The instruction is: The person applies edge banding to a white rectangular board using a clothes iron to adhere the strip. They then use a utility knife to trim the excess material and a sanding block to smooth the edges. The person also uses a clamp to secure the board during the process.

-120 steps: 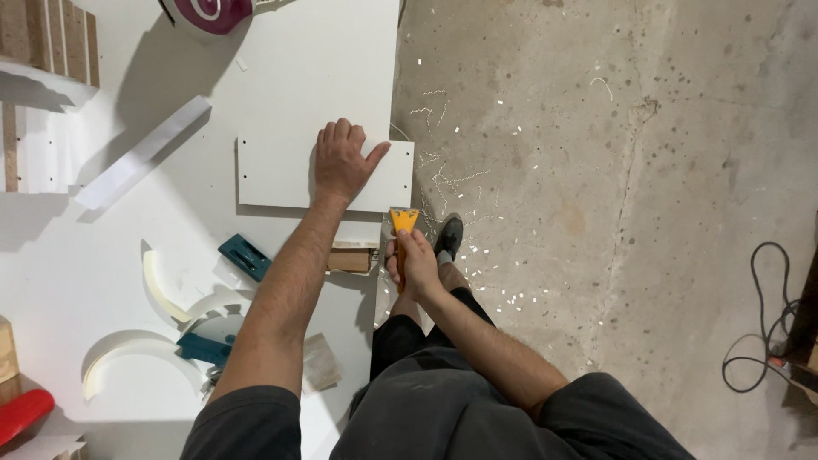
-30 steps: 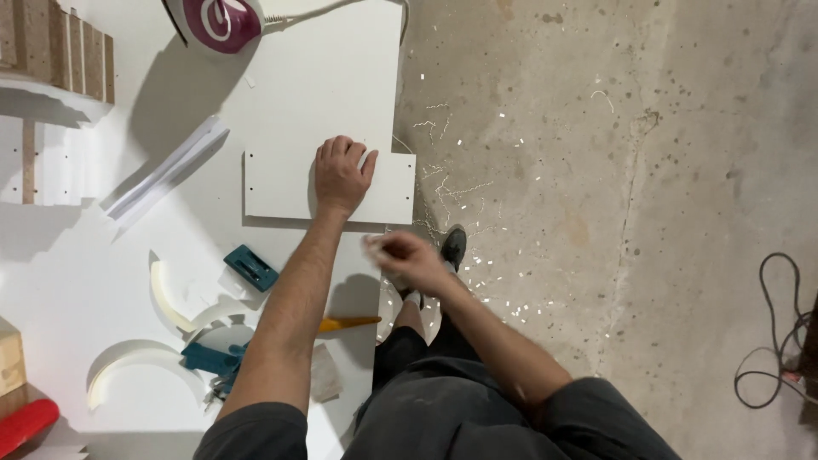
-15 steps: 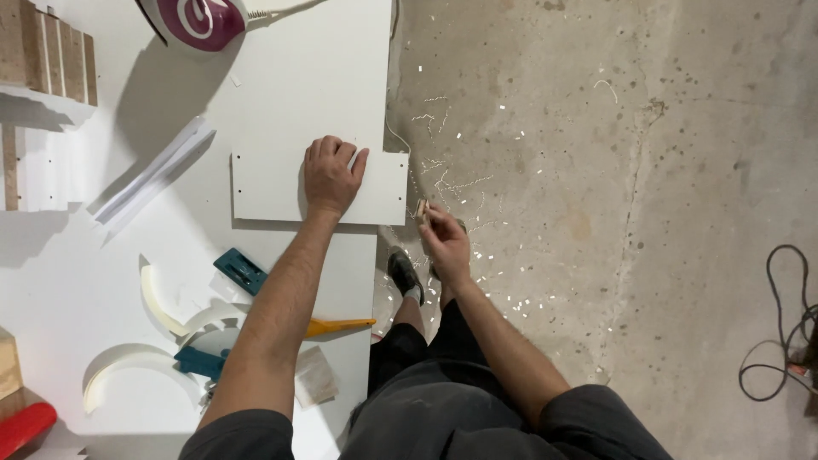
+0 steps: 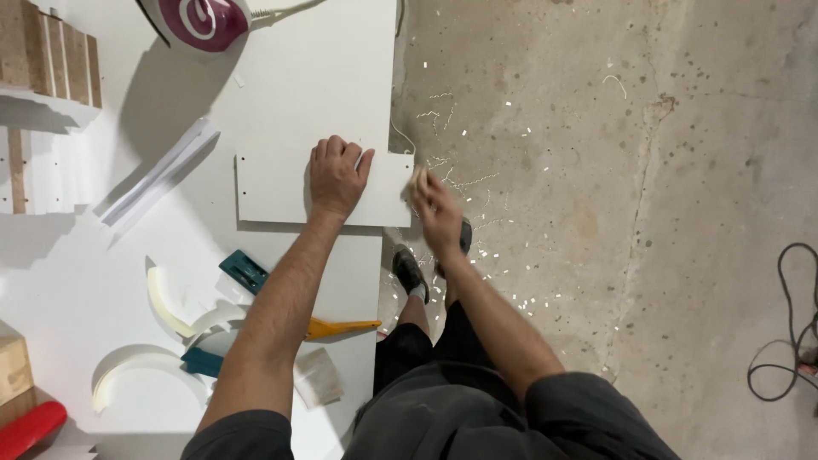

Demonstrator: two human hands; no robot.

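My left hand (image 4: 336, 177) lies flat, fingers spread, on a small white panel (image 4: 273, 192) that rests on the white worktable (image 4: 77, 281). At the panel's right edge is my right hand (image 4: 436, 211), motion-blurred, its fingers curled against that edge. Something small and pale shows at its fingertips, but the blur hides what it is. A yellow-handled tool (image 4: 341, 328) lies on the table under my left forearm.
A purple and white iron (image 4: 200, 21) stands at the table's far end. White curved offcuts (image 4: 166, 307), a teal tool (image 4: 244, 271), a white strip (image 4: 158, 175), a grey block (image 4: 317, 375) and wooden pieces (image 4: 51, 51) lie about. Concrete floor with white chips (image 4: 477, 183) on the right, a cable (image 4: 792, 324).
Four seconds ago my right hand held the yellow tool below the panel; the tool now lies on the table. My right hand has risen to the panel's right edge. The left hand stays put.
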